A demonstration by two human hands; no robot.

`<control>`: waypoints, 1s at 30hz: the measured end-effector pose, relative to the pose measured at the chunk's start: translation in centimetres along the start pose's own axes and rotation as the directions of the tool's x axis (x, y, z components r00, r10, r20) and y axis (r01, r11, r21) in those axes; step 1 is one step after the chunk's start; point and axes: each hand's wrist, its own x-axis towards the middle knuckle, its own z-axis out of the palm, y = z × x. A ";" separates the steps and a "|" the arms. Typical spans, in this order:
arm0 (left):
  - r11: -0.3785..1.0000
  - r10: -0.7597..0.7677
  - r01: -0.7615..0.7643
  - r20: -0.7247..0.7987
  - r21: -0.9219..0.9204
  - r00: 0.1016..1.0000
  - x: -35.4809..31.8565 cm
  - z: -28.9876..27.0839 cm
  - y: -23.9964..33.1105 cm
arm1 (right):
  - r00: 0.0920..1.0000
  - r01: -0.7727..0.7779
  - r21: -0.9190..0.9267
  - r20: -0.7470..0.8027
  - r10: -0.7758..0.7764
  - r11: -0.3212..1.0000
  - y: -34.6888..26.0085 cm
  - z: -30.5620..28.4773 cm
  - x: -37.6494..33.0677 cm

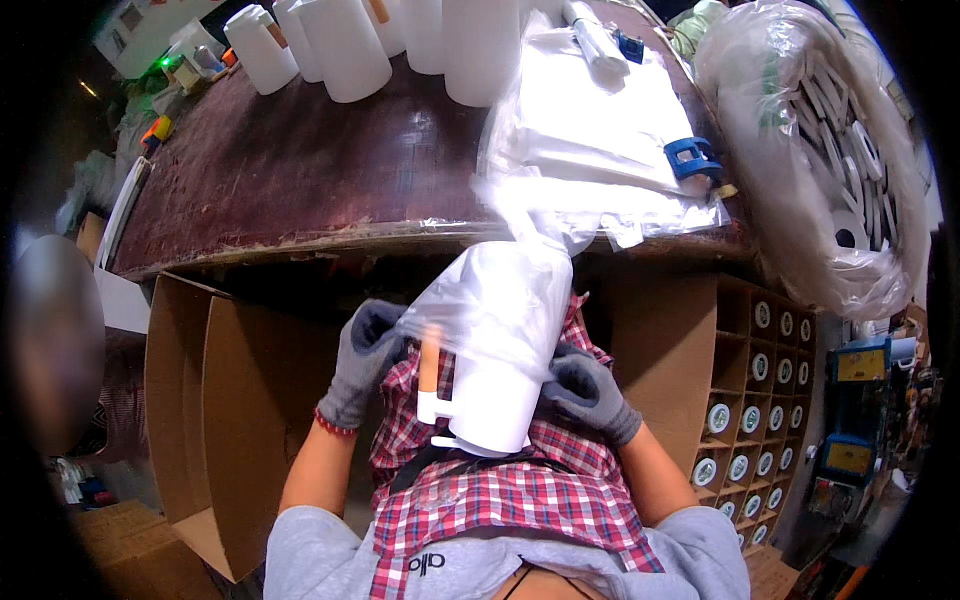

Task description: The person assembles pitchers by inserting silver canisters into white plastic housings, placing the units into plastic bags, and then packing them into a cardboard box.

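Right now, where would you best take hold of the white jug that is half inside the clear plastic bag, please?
Probably by the smooth body of the white jug, one hand on each flank, as the left hand and right hand do. The clear bag covers its far end, and the handle looks small.

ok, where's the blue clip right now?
In the head view the blue clip lies on the right side of the brown table, on the stack of clear plastic bags, beside the big bagged bundle of white parts.

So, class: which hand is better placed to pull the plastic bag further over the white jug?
Probably the left hand: it grips the bag near the jug's upper side. The right hand sits lower, behind the jug, seemingly steadying it.
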 end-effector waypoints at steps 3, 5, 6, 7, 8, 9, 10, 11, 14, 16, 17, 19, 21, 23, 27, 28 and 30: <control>0.922 -0.048 -0.099 0.364 0.374 0.930 -4.6 -1.4 2.0 | 0.949 0.191 -0.239 0.291 -0.117 0.952 -1.0 -0.4 -1.6; 0.781 -0.265 -0.213 0.620 0.587 0.738 -8.3 -2.2 3.1 | 0.921 0.249 -0.343 0.374 -0.111 0.906 -2.4 -1.0 -3.6; 0.702 -0.304 -0.333 0.687 0.630 0.660 -10.0 -2.0 3.6 | 0.912 0.226 -0.267 0.396 -0.107 0.937 -2.1 -1.4 -4.4; 0.654 -0.326 -0.325 0.643 0.683 0.693 -10.8 -2.0 4.6 | 0.893 0.226 -0.216 0.435 -0.113 0.950 -2.5 -1.9 -4.3; 0.613 -0.340 -0.327 0.614 0.719 0.712 -10.4 -1.8 5.7 | 0.882 0.210 -0.180 0.459 -0.107 0.961 -3.3 -2.3 -4.3; 0.481 -0.158 -0.478 0.609 0.735 0.778 -9.7 -1.1 6.6 | 0.887 0.188 -0.168 0.452 -0.094 0.968 -4.1 -2.4 -4.1; 0.327 0.046 -0.590 0.611 0.738 0.790 -8.7 -0.2 7.3 | 0.878 0.130 -0.152 0.477 -0.043 0.980 -3.8 -2.8 -4.0; 0.169 0.020 -0.613 0.619 0.772 0.785 -8.0 1.4 7.4 | 0.865 0.027 -0.134 0.500 0.044 0.991 -3.3 -3.1 -3.7; -0.091 -0.060 -0.804 0.803 0.587 0.593 -4.1 2.5 2.2 | 0.876 -0.198 0.104 0.466 0.128 0.975 -4.2 -5.1 -2.8; 0.008 -0.060 -0.849 0.848 0.528 0.526 -2.0 2.9 0.6 | 0.946 -0.076 0.038 0.319 0.060 0.996 -5.2 -8.3 -2.7; 0.062 -0.062 -0.866 0.868 0.496 0.493 -1.4 3.3 0.4 | 0.982 -0.038 -0.020 0.182 0.041 0.999 -5.7 -10.5 -2.7; 0.095 0.012 -0.878 0.882 0.468 0.471 -1.0 3.6 1.3 | 0.994 -0.020 -0.063 -0.112 0.013 0.998 -5.9 -15.0 -3.3; 0.139 0.108 -0.872 0.868 0.469 0.484 -0.9 3.9 3.9 | 0.923 -0.099 -0.141 -0.383 0.038 0.985 -5.2 -19.3 -5.2; 0.504 0.132 -0.673 0.721 0.542 0.680 -1.2 2.8 5.5 | 0.796 -0.189 -0.166 -0.603 0.052 0.968 -2.6 -23.7 -8.6; 0.973 0.036 -0.056 0.095 0.222 0.995 -0.9 -3.2 10.9 | 0.488 -0.599 -0.261 -0.869 0.086 0.757 1.5 -28.2 -15.2; 0.993 0.054 -0.055 0.017 0.109 0.998 0.8 -6.4 11.1 | 0.431 -0.715 -0.268 -0.896 0.106 0.646 2.4 -28.5 -19.2; 0.988 0.138 -0.149 -0.198 -0.041 0.970 -0.5 -13.1 14.0 | 0.433 -0.830 -0.327 -0.889 0.150 0.452 6.3 -29.7 -16.7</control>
